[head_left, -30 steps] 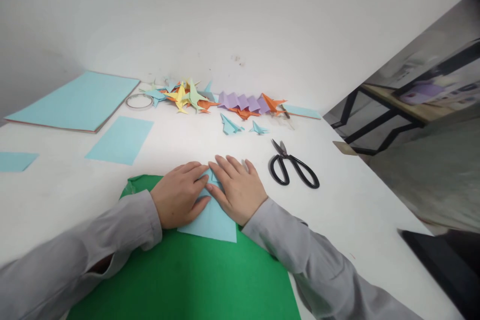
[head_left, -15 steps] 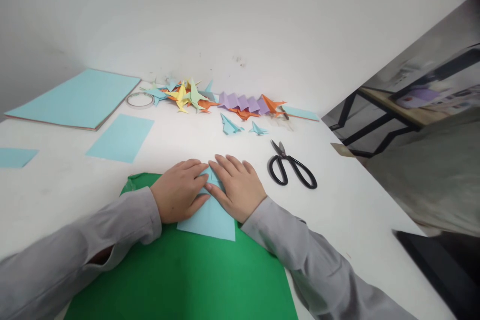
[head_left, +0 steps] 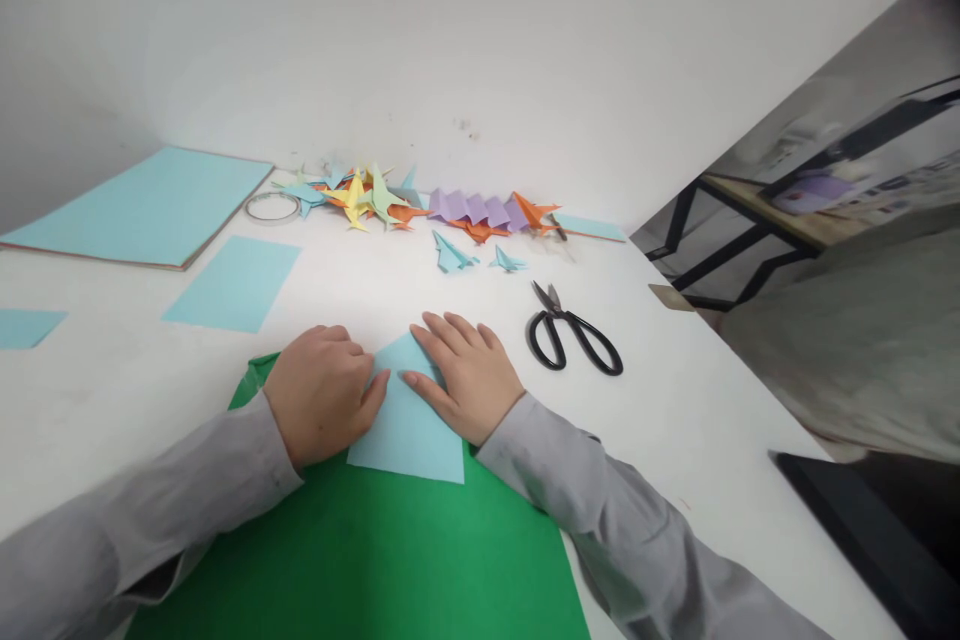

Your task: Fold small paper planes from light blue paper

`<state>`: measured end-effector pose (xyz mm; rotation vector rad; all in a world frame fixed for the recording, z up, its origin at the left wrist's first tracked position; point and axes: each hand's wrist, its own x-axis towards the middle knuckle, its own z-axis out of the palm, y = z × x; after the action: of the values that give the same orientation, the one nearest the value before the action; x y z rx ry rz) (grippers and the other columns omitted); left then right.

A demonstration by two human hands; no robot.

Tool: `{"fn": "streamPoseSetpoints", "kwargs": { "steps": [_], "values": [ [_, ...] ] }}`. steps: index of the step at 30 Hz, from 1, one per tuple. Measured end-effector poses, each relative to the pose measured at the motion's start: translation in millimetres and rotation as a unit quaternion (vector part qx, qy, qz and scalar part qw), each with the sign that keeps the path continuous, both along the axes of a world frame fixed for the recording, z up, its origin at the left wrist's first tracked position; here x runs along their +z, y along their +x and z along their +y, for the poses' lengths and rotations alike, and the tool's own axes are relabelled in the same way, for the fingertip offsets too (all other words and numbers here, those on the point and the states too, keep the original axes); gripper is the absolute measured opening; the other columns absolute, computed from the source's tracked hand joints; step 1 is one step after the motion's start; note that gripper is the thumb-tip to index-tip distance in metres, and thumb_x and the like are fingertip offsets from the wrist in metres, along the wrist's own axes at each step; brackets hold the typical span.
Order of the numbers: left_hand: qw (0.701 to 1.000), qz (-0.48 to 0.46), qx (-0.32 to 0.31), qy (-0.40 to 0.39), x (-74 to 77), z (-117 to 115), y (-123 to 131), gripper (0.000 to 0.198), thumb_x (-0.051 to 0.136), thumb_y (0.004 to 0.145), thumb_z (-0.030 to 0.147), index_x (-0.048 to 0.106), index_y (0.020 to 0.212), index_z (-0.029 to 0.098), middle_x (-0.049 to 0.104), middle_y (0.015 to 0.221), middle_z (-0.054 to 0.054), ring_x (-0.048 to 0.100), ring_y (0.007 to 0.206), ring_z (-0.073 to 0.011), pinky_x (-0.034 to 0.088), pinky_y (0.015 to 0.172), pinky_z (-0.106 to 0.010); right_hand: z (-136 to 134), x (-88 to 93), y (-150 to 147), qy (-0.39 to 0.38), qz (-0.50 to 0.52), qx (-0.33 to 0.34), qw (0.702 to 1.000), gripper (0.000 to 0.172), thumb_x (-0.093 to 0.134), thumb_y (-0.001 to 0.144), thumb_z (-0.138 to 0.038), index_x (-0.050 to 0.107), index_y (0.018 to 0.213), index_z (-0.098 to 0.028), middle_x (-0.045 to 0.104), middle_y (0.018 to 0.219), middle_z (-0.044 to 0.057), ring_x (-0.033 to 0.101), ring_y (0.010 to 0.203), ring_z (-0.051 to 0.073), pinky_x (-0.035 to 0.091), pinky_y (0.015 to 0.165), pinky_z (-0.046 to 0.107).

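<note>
A light blue paper (head_left: 409,425) with a folded, pointed top lies on a green sheet (head_left: 360,560) in front of me. My left hand (head_left: 319,400) rests at the paper's left edge, fingers curled and thumb pressing on the paper. My right hand (head_left: 465,370) lies flat on the paper's right side, fingers stretched out and pressing the fold down. Both arms wear grey sleeves.
Black scissors (head_left: 574,340) lie right of my right hand. Folded coloured paper shapes (head_left: 420,205) and a tape ring (head_left: 271,207) sit by the wall. Two small blue folded planes (head_left: 472,255), a blue sheet (head_left: 232,285) and a paper stack (head_left: 135,210) lie on the white table (head_left: 705,400).
My left hand has slid left off the paper's tip, uncovering the pointed fold. The right hand stays pressed on the paper.
</note>
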<state>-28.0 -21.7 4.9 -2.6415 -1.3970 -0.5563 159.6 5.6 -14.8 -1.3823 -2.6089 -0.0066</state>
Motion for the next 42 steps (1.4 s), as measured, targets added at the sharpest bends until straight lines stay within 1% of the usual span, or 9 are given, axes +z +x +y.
{"fn": "streamPoseSetpoints", "kwargs": {
  "steps": [3, 7, 10, 13, 16, 19, 22, 31, 42],
  "values": [
    [0.999, 0.024, 0.007, 0.045, -2.4, 7.2, 0.8, 0.033, 0.04, 0.082, 0.021, 0.058, 0.055, 0.014, 0.056, 0.056, -0.008, 0.051, 0.065, -0.0215, 0.045, 0.062, -0.04, 1.7, -1.9, 1.4, 0.001, 0.004, 0.009, 1.0, 0.053, 0.032, 0.084, -0.052, 0.041, 0.127, -0.022, 0.04, 0.135, 0.008, 0.032, 0.121, 0.029, 0.027, 0.094, 0.049],
    [0.993, -0.038, -0.094, 0.06, -9.2, 19.3, 5.8, 0.022, 0.039, 0.081, 0.009, 0.061, 0.084, 0.011, 0.062, 0.091, -0.011, 0.051, 0.089, -0.0212, 0.046, 0.078, -0.038, 3.7, -4.3, 3.0, 0.002, 0.014, 0.02, 1.0, 0.052, 0.037, 0.083, -0.051, 0.041, 0.127, -0.022, 0.04, 0.134, 0.01, 0.032, 0.12, 0.03, 0.026, 0.093, 0.051],
    [0.993, -0.046, -0.111, 0.015, -13.4, 24.3, 9.5, 0.023, 0.039, 0.08, 0.006, 0.06, 0.081, 0.013, 0.061, 0.086, -0.009, 0.051, 0.085, -0.0195, 0.047, 0.074, -0.035, 4.3, -6.5, 5.2, 0.003, 0.047, 0.03, 0.998, 0.053, 0.041, 0.082, -0.048, 0.041, 0.127, -0.021, 0.042, 0.132, 0.01, 0.034, 0.12, 0.029, 0.027, 0.094, 0.049],
    [0.992, -0.037, -0.116, -0.032, -13.8, 25.5, 10.7, 0.023, 0.04, 0.079, 0.004, 0.06, 0.074, 0.012, 0.06, 0.08, -0.009, 0.051, 0.08, -0.0183, 0.046, 0.071, -0.033, 4.2, -8.9, 9.2, 0.034, 0.119, 0.014, 0.992, 0.056, 0.048, 0.077, -0.04, 0.042, 0.125, -0.013, 0.05, 0.124, 0.013, 0.043, 0.113, 0.026, 0.031, 0.094, 0.044],
    [0.992, -0.028, -0.117, -0.047, -12.5, 26.7, 10.7, 0.024, 0.04, 0.078, 0.002, 0.061, 0.072, 0.011, 0.059, 0.079, -0.009, 0.051, 0.078, -0.0176, 0.046, 0.07, -0.031, 3.1, -10.0, 13.2, 0.071, 0.156, 0.001, 0.985, 0.045, 0.05, 0.075, -0.032, 0.052, 0.115, -0.01, 0.059, 0.11, 0.013, 0.051, 0.102, 0.025, 0.038, 0.087, 0.04],
    [0.992, -0.021, -0.124, -0.026, -13.6, 29.3, 11.1, 0.023, 0.04, 0.078, 0.003, 0.061, 0.078, 0.012, 0.061, 0.089, -0.01, 0.051, 0.08, -0.0178, 0.046, 0.073, -0.032, 1.5, -10.1, 14.3, 0.093, 0.132, 0.035, 0.986, 0.029, 0.047, 0.079, -0.027, 0.061, 0.102, -0.015, 0.065, 0.1, 0.009, 0.055, 0.093, 0.023, 0.04, 0.081, 0.037],
    [0.991, -0.008, -0.136, -0.003, -17.2, 31.0, 12.1, 0.022, 0.042, 0.078, 0.006, 0.061, 0.085, 0.013, 0.061, 0.098, -0.011, 0.052, 0.082, -0.0193, 0.045, 0.076, -0.037, 0.0, -10.4, 12.8, 0.134, 0.097, 0.063, 0.984, 0.023, 0.046, 0.082, -0.022, 0.065, 0.094, -0.018, 0.067, 0.095, 0.006, 0.057, 0.09, 0.021, 0.041, 0.077, 0.036],
    [0.992, 0.053, -0.114, -0.01, -18.9, 28.8, 13.5, 0.024, 0.04, 0.079, 0.007, 0.06, 0.091, 0.01, 0.06, 0.105, -0.011, 0.049, 0.084, -0.0213, 0.045, 0.074, -0.038, 0.1, -9.0, 10.4, 0.16, 0.03, 0.115, 0.98, 0.026, 0.042, 0.085, -0.014, 0.066, 0.096, -0.017, 0.066, 0.105, 0.003, 0.057, 0.089, 0.019, 0.042, 0.074, 0.033],
    [0.988, 0.105, -0.111, -0.013, -16.1, 28.7, 14.2, 0.03, 0.034, 0.082, 0.008, 0.056, 0.102, 0.007, 0.054, 0.119, -0.01, 0.046, 0.084, -0.0208, 0.042, 0.075, -0.038, 0.8, -9.8, 10.3, 0.164, 0.034, 0.106, 0.98, 0.026, 0.043, 0.085, -0.013, 0.066, 0.097, -0.017, 0.066, 0.105, 0.001, 0.056, 0.09, 0.019, 0.043, 0.074, 0.033]
  ]
}}
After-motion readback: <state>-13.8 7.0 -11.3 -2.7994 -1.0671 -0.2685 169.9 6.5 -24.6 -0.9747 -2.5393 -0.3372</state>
